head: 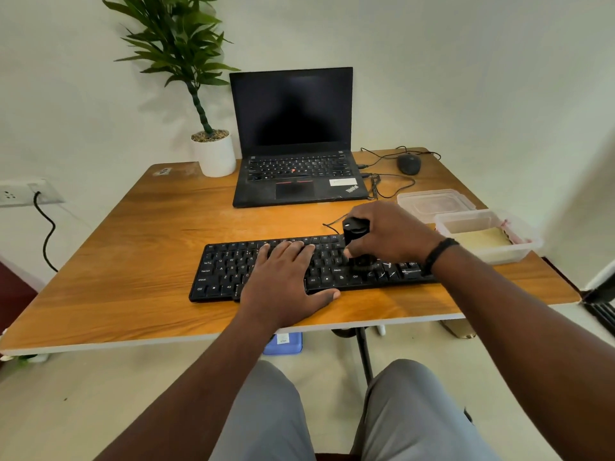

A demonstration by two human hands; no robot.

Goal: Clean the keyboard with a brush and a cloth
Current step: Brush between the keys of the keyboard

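My right hand (387, 232) is closing its grip round a black brush (356, 237), fingers curled about the handle and holding it upright, bristle end down on the right-hand keys of the keyboard (233, 267). A dark band is sitting on that wrist. My left hand (286, 281) is lying flat on the middle of the keyboard, fingers straight and spread over the keys, thumb reaching past the near edge onto the table (116, 261); this hand is gripping nothing, only pressing down. The keyboard is lying across the near middle of the table, its cable running off from the far edge. To the right of my right hand, a clear plastic tub (519, 247) is holding what looks like a pale folded cloth (482, 239); I cannot tell for certain. Its lid (432, 202) is lying just beyond it. Farther back, an open laptop (293, 138) with a dark screen is standing in the middle, a mouse (408, 164) to its right, a potted plant (213, 151) to its left.
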